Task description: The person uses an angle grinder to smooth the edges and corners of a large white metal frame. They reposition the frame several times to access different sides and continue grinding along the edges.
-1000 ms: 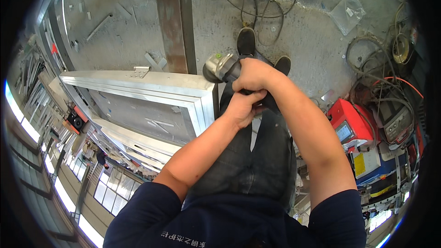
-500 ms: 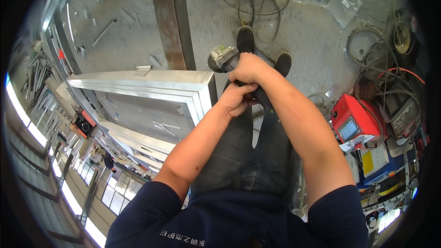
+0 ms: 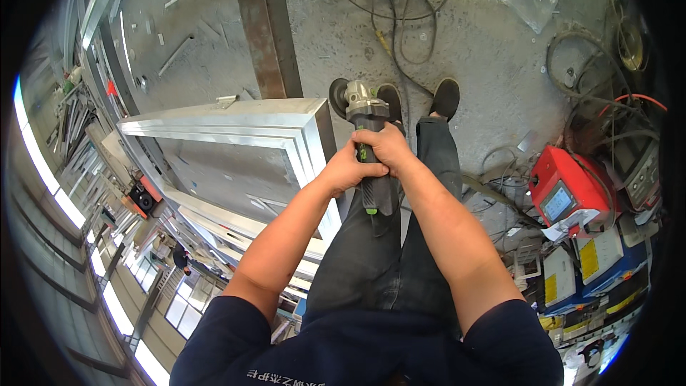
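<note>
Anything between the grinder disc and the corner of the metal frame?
Nothing visible. The angle grinder, gripped by the left hand and right hand, has its disc right beside the metal frame corner; contact unclear.

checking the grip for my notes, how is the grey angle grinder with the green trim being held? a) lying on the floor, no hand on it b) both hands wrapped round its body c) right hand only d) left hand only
b: the left hand and right hand both close round the grey angle grinder with green trim, its disc beside the corner of the silver metal frame.
</note>
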Demonstrator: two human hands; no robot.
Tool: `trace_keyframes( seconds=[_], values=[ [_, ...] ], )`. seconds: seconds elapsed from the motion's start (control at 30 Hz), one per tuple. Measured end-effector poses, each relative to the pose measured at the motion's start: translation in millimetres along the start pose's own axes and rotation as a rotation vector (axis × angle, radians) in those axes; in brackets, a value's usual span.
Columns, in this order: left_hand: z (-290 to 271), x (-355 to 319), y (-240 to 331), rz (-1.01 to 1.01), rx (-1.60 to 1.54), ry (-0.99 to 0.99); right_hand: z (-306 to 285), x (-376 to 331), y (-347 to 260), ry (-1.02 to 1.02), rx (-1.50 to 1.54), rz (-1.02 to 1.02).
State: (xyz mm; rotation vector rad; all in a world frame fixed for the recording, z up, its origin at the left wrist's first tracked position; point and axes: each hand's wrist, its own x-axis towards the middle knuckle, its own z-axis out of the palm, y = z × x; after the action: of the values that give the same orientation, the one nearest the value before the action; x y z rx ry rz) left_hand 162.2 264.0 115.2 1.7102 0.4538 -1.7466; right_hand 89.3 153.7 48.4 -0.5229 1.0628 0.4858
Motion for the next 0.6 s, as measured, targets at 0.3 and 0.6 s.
trace_keyframes(
  seconds=[0.3, 0.6],
  values=[
    [-28, -28, -26, 0.038, 0.305, 0.024, 32, -21, 40, -0.003, 0.001, -0.124],
    [-21, -19, -6, -0.005, 0.256, 0.004, 24, -3, 41, 0.047, 0.177, -0.099]
  ],
)
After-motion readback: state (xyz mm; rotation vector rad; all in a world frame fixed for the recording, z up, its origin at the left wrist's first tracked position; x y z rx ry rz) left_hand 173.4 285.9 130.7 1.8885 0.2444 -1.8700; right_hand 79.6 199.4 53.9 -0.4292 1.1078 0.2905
